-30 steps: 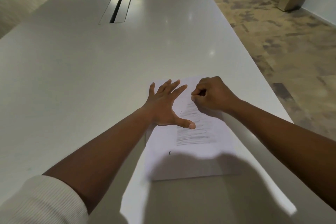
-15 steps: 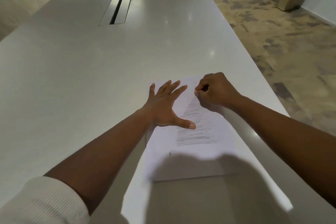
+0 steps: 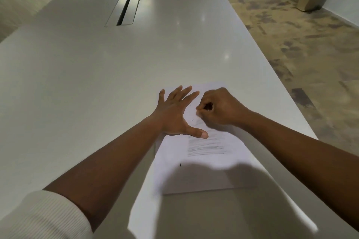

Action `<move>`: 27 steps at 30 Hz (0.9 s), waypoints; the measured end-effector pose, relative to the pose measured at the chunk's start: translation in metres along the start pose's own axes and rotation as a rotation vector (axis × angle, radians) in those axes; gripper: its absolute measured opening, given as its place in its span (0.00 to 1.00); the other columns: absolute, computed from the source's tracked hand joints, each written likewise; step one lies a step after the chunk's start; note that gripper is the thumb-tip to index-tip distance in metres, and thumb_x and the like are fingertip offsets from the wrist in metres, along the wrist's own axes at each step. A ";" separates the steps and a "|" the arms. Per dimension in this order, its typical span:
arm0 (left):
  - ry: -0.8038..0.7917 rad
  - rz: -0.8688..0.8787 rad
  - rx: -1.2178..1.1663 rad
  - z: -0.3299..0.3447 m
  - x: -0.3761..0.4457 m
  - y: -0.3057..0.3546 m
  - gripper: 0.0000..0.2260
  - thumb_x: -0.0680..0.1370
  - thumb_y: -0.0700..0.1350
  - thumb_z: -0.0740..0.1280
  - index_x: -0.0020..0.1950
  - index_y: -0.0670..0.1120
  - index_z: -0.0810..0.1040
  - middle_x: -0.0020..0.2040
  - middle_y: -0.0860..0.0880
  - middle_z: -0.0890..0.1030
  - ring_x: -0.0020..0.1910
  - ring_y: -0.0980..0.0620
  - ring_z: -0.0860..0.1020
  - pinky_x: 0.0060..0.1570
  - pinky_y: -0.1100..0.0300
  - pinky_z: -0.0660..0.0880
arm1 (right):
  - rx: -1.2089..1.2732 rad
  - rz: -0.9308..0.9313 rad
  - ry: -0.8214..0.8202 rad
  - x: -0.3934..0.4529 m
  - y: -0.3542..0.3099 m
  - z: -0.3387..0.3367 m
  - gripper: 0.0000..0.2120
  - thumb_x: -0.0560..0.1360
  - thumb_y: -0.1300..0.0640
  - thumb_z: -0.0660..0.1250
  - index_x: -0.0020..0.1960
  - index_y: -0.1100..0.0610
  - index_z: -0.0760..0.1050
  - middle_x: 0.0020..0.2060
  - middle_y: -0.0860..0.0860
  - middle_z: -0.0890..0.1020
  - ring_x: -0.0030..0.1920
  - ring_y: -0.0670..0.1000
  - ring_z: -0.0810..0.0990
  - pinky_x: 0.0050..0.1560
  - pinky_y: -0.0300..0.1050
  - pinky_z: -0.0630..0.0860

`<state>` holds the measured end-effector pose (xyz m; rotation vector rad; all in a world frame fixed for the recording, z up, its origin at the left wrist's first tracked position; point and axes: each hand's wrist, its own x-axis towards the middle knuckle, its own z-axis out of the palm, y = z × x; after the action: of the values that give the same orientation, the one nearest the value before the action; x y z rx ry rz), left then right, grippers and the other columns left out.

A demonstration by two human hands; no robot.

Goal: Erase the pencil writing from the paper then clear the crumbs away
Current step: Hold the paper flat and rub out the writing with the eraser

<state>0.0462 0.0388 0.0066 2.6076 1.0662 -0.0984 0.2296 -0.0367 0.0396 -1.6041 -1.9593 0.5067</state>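
A long pale tabletop (image 3: 97,87) carries the paper (image 3: 204,172) near its right edge, close to the person. The sheet looks light and slippery, likely to slide or crease, so pinning it flat beside the pencil writing (image 3: 206,146) suits it. The left hand (image 3: 174,114) does that, fingers spread straight. The right hand (image 3: 217,108) curls tight, presumably round an eraser, hidden.
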 end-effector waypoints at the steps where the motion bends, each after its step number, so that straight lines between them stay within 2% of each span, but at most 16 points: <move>1: 0.001 -0.001 -0.005 0.000 0.000 0.000 0.63 0.55 0.88 0.59 0.83 0.62 0.42 0.84 0.58 0.41 0.82 0.56 0.35 0.76 0.34 0.32 | -0.014 0.025 0.052 0.006 0.003 -0.001 0.03 0.70 0.63 0.73 0.38 0.60 0.84 0.34 0.50 0.82 0.35 0.46 0.78 0.39 0.39 0.73; 4: 0.011 0.007 -0.014 0.000 -0.001 0.001 0.63 0.55 0.88 0.59 0.83 0.63 0.42 0.85 0.57 0.42 0.82 0.55 0.35 0.76 0.34 0.32 | -0.061 0.068 0.122 0.019 0.009 -0.002 0.04 0.72 0.63 0.72 0.41 0.62 0.84 0.37 0.55 0.83 0.38 0.54 0.80 0.42 0.46 0.77; 6: 0.019 0.011 -0.019 0.000 0.000 0.000 0.63 0.54 0.88 0.59 0.83 0.64 0.43 0.85 0.57 0.43 0.82 0.55 0.36 0.76 0.34 0.32 | -0.066 0.028 0.104 0.019 0.006 0.002 0.04 0.71 0.63 0.71 0.39 0.62 0.84 0.36 0.56 0.82 0.37 0.54 0.80 0.41 0.48 0.77; 11: 0.009 0.012 -0.012 0.001 0.001 0.000 0.62 0.54 0.87 0.59 0.82 0.64 0.44 0.85 0.57 0.43 0.82 0.56 0.36 0.76 0.34 0.33 | 0.026 -0.122 -0.077 0.007 -0.015 0.019 0.06 0.66 0.67 0.69 0.32 0.60 0.80 0.30 0.48 0.81 0.32 0.48 0.77 0.33 0.40 0.73; 13: 0.014 0.014 -0.018 0.001 0.001 0.000 0.61 0.54 0.87 0.59 0.82 0.64 0.44 0.85 0.57 0.43 0.82 0.56 0.36 0.76 0.34 0.33 | 0.014 -0.051 -0.032 0.013 -0.008 0.015 0.05 0.68 0.65 0.70 0.35 0.60 0.81 0.31 0.49 0.81 0.32 0.48 0.79 0.35 0.42 0.74; 16: 0.016 0.014 -0.023 0.000 0.000 0.001 0.62 0.55 0.87 0.60 0.83 0.64 0.42 0.85 0.57 0.43 0.82 0.55 0.36 0.76 0.34 0.32 | -0.041 0.075 0.122 0.025 0.010 0.000 0.03 0.70 0.63 0.72 0.39 0.61 0.84 0.36 0.55 0.83 0.37 0.54 0.81 0.40 0.44 0.76; 18: 0.014 0.012 -0.014 0.000 -0.001 0.000 0.62 0.55 0.87 0.60 0.83 0.63 0.42 0.85 0.57 0.42 0.82 0.55 0.36 0.76 0.34 0.32 | -0.073 0.102 0.133 0.029 0.015 -0.006 0.03 0.71 0.62 0.73 0.40 0.62 0.85 0.37 0.56 0.83 0.38 0.54 0.81 0.42 0.45 0.76; 21: 0.022 0.015 -0.013 0.001 0.001 -0.001 0.64 0.55 0.88 0.59 0.83 0.62 0.42 0.85 0.57 0.43 0.82 0.55 0.35 0.76 0.35 0.31 | -0.102 0.073 0.099 0.026 0.010 -0.002 0.04 0.71 0.62 0.72 0.40 0.63 0.84 0.36 0.56 0.83 0.38 0.54 0.80 0.42 0.47 0.77; 25: 0.015 0.006 0.012 0.002 0.003 -0.001 0.69 0.51 0.90 0.54 0.84 0.55 0.42 0.84 0.57 0.42 0.82 0.56 0.35 0.76 0.35 0.32 | 0.010 -0.040 -0.024 0.010 -0.012 0.016 0.06 0.69 0.65 0.71 0.33 0.61 0.81 0.31 0.51 0.82 0.32 0.49 0.78 0.36 0.42 0.74; 27: 0.014 0.006 0.021 0.003 0.003 -0.001 0.70 0.51 0.90 0.54 0.85 0.54 0.41 0.84 0.57 0.42 0.82 0.56 0.35 0.76 0.35 0.33 | 0.034 -0.027 -0.059 0.008 -0.014 0.019 0.06 0.69 0.64 0.72 0.34 0.58 0.82 0.31 0.48 0.81 0.32 0.48 0.79 0.35 0.40 0.75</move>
<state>0.0482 0.0407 0.0025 2.6332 1.0675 -0.0908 0.2060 -0.0311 0.0343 -1.5556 -2.0020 0.5794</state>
